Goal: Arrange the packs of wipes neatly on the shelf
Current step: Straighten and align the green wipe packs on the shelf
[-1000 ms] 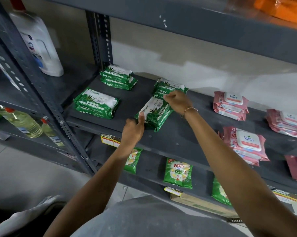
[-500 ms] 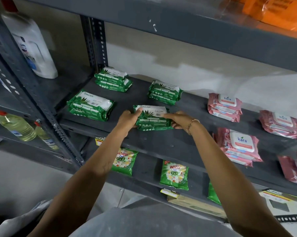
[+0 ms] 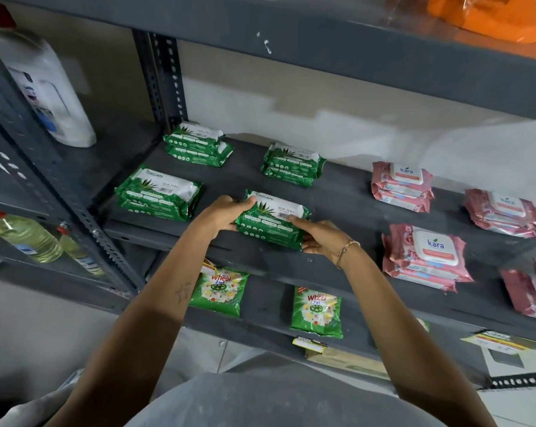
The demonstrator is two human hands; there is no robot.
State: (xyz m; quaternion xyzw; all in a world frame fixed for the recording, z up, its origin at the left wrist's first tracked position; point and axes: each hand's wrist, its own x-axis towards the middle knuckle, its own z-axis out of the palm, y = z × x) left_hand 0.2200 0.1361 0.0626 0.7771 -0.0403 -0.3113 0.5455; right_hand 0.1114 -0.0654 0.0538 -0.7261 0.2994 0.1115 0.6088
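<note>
Green foil catches the light as a person's left hand [image 3: 226,211] and right hand [image 3: 319,238] close on the two ends of a stack of aloe wipes packs [image 3: 273,218], fingers curled round the short sides, thumbs on top. The stack sits at the front edge of the grey metal shelf [image 3: 337,201], its lower pack peeping out slightly beneath the upper one. Just to the left lies a second front stack [image 3: 158,194]; behind them, two more green stacks [image 3: 197,143] [image 3: 293,163] stand near the wall. To the right, well apart, pink wipes packs [image 3: 427,257] lie in looser piles.

The step in hand appears to be squaring this stack. Doing it well likely means pressing both ends inward evenly so the two packs sit flush, then sliding the pair until its front edge lines up with the neighbouring stack and it stands directly ahead of the stack behind. The foil looks slippery, so a light, level push should keep the top pack from skating off.
</note>
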